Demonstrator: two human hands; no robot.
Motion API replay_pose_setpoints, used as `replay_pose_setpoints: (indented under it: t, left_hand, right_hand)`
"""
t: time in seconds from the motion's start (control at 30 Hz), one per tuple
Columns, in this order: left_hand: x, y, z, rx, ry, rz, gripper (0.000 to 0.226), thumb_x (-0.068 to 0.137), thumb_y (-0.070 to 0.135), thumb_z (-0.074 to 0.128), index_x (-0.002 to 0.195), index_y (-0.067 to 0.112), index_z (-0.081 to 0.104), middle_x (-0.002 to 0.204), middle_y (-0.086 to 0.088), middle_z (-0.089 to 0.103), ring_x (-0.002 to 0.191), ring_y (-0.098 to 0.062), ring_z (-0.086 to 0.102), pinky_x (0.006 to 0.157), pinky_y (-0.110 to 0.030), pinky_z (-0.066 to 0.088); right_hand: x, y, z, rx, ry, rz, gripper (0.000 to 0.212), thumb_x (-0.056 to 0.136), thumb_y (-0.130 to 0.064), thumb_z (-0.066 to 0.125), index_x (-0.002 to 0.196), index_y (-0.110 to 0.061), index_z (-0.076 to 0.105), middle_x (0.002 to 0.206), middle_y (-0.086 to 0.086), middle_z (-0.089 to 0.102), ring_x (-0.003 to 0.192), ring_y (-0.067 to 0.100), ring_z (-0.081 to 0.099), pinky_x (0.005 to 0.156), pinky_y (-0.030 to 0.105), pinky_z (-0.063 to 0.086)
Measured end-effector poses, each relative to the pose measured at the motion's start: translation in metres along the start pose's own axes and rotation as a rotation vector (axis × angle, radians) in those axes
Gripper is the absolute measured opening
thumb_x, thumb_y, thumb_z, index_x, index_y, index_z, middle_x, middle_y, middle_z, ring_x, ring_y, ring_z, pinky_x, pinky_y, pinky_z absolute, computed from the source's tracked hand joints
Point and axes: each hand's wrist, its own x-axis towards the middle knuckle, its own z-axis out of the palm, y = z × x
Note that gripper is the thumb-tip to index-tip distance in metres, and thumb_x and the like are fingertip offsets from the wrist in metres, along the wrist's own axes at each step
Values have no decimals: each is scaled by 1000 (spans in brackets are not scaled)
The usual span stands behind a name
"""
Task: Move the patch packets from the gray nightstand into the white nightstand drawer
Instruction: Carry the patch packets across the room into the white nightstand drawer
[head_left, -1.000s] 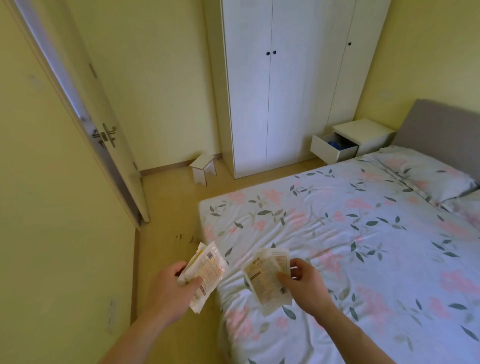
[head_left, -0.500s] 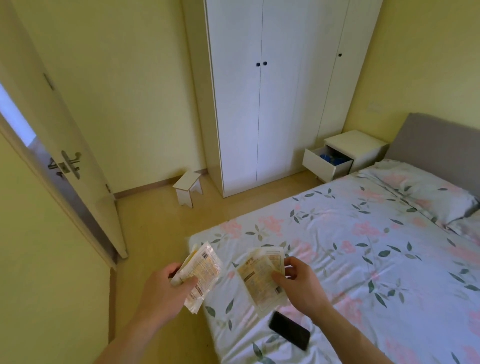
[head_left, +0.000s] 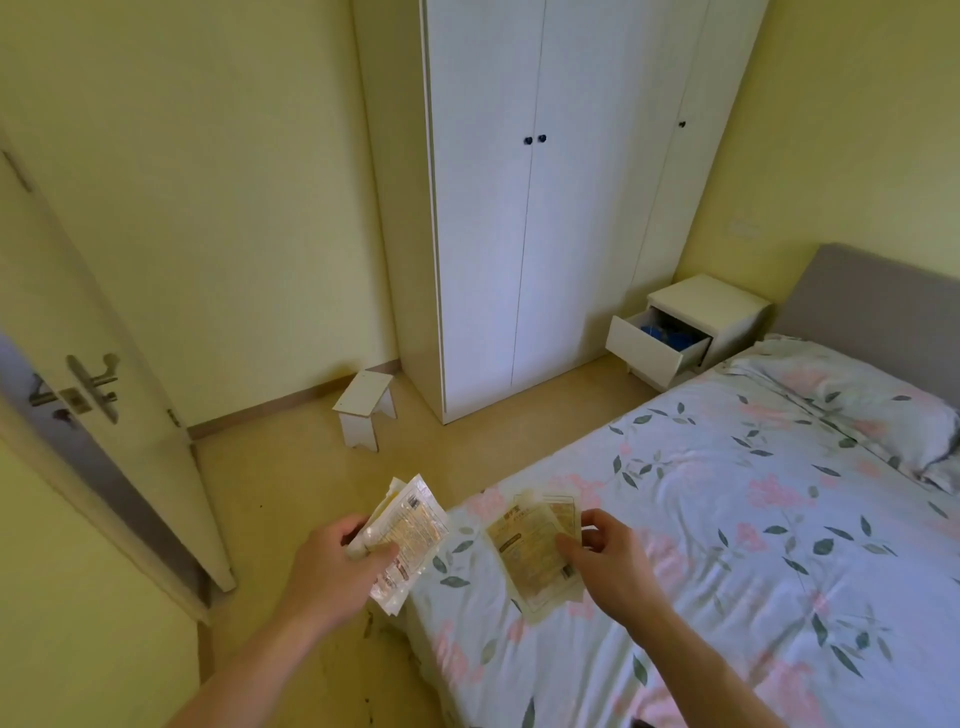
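Note:
My left hand (head_left: 332, 571) grips a small stack of clear, yellowish patch packets (head_left: 408, 530) over the floor beside the bed corner. My right hand (head_left: 610, 564) pinches more patch packets (head_left: 530, 551) by their right edge, above the foot of the bed. Far off at the right, the white nightstand (head_left: 709, 304) stands beside the headboard, its drawer (head_left: 652, 351) pulled out with something blue inside. The gray nightstand is not in view.
A bed with floral bedding (head_left: 727, 519) fills the right side, with a pillow (head_left: 852, 395) near the gray headboard (head_left: 883, 306). A tall white wardrobe (head_left: 545, 208) stands ahead. A small white stool (head_left: 363, 408) sits on the floor. An open door (head_left: 88, 384) stands at left.
The view has tilted upward and the bed has shifted right and down in view. The nightstand appears closer. Both hands still hold their packets in much the same pose.

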Motion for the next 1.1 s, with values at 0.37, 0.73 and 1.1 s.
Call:
replay_pose_setpoints:
  t: [0.37, 0.73, 1.1]
  left_hand:
    - [185, 15, -64, 25, -142, 52, 13, 89, 22, 77, 99, 29, 73, 86, 14, 77, 75, -4, 74, 64, -25, 56]
    - [414, 34, -135, 66, -203, 5, 11, 88, 19, 76, 95, 28, 74, 87, 10, 78, 76, -10, 75, 69, -36, 62]
    - [610, 66, -160, -99, -308, -78, 11, 90, 15, 72, 101, 16, 70, 91, 0, 79, 79, -19, 77, 71, -39, 63]
  right_hand:
    - [113, -63, 67, 60, 155, 103, 6, 97, -20, 68, 103, -20, 69, 87, -3, 79, 73, 13, 76, 62, 29, 60]
    - [314, -141, 181, 216, 175, 200, 8, 100, -17, 64, 106, -20, 68, 92, 0, 80, 75, 12, 77, 67, 34, 64]
    - [461, -220, 220, 220, 243, 222, 9, 100, -22, 64, 108, -23, 67, 89, -7, 80, 80, 14, 78, 82, 41, 63]
